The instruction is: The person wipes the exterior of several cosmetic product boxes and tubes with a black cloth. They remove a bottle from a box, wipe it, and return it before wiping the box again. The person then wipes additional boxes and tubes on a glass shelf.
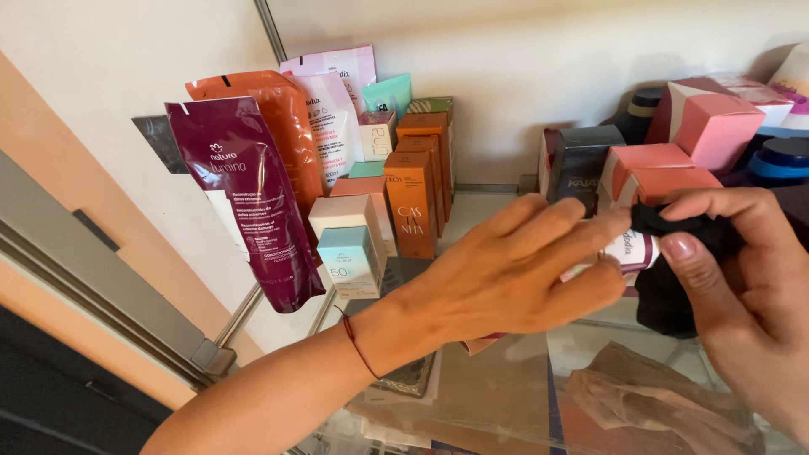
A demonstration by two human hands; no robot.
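Note:
My left hand [514,270] reaches across a glass shelf [497,383], its fingers closed around a small white and dark red tube [632,250]. My right hand [746,291] grips a black cloth [670,295] and presses it against the tube's top. A thin red cord circles my left wrist. Pink boxes [674,156] stand just behind both hands.
A purple refill pouch [249,198] and an orange pouch [286,122] lean at the left. Orange cartons [413,194], a light blue box [350,257] and a dark box [581,164] stand against the back wall. A beige fabric [649,404] lies below the glass.

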